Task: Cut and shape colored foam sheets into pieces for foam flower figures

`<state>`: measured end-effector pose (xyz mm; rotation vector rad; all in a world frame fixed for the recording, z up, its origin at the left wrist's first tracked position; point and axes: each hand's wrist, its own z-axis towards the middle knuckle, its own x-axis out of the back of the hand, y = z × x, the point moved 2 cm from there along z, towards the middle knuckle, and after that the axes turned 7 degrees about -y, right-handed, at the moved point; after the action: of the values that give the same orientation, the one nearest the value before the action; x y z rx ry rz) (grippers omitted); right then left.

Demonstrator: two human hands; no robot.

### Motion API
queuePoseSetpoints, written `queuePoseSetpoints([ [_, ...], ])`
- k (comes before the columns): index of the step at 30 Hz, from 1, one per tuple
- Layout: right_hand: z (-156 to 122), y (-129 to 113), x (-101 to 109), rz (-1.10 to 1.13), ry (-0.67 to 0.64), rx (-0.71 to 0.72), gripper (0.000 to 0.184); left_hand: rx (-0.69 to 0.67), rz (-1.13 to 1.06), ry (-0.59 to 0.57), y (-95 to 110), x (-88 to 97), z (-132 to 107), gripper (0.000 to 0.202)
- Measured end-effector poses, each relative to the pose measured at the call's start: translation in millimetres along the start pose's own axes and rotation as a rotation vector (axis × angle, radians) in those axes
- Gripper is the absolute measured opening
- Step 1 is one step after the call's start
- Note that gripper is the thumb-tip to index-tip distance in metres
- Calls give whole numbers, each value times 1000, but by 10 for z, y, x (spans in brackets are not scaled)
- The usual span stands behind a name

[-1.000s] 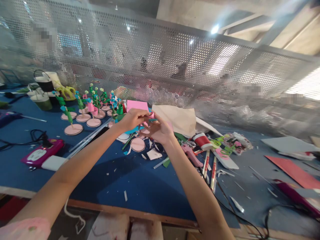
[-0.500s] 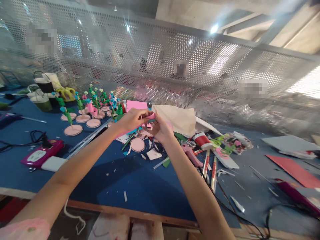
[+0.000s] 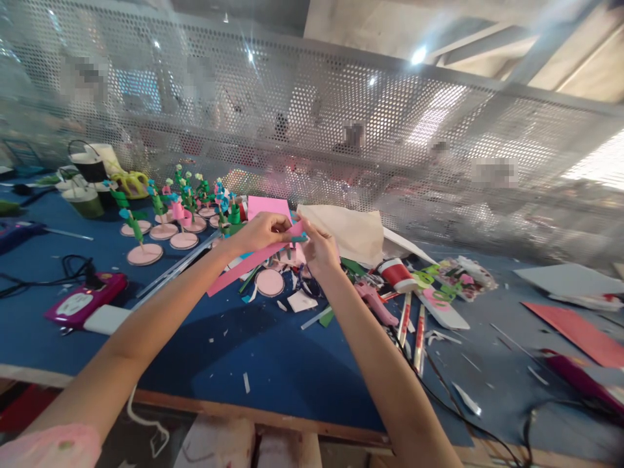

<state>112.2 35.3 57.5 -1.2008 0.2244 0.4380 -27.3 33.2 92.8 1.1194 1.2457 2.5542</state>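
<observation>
My left hand (image 3: 266, 233) pinches a pink paper strip (image 3: 246, 265), whose long tail slants down to the left beneath my wrist. My right hand (image 3: 322, 250) has its fingers closed at the strip's upper end, touching my left fingertips. A small teal piece (image 3: 298, 238) shows between the two hands; its kind is too small to make out. Below them lie a round pink disc (image 3: 270, 282) and a white paper scrap (image 3: 301, 300). Behind my left hand is a pink sheet (image 3: 267, 206).
Several paper flowers on round bases (image 3: 145, 254) stand at left. A purple device (image 3: 86, 301) lies nearer. To the right are a pink glue gun (image 3: 375, 302) with a black cord, a red-and-white cup (image 3: 397, 275) and a red sheet (image 3: 578, 333). A perforated metal screen (image 3: 312, 149) rises behind.
The pink strip now stretches out to the lower left from my hands, where only a small pink loop showed at the fingertips before. Both hands have stayed in nearly the same place.
</observation>
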Motion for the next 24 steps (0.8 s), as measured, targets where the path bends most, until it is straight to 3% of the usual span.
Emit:
queuePoseSetpoints([
  [4,2,45,42,25,62,-92,9,-9,195,40,1,30,-17,24],
  [6,-24,53,21,66,46,-172,8,-35,362,120,-32,63,-27,22],
  [10,-97,38,-66,125,-49,-330,12,-195,643,322,-105,118,-39,13],
  [14,-121,10,-98,106,-81,-355,15,-319,767,439,-68,122,-63,12],
  [17,-110,1,-87,88,-91,-337,14,-259,807,591,47,99,-117,13],
  [21,-86,-9,-72,69,-107,-217,17,-64,694,771,132,14,-173,37],
  [24,-72,-24,-70,-5,-87,-83,21,55,354,721,83,-49,-130,41],
])
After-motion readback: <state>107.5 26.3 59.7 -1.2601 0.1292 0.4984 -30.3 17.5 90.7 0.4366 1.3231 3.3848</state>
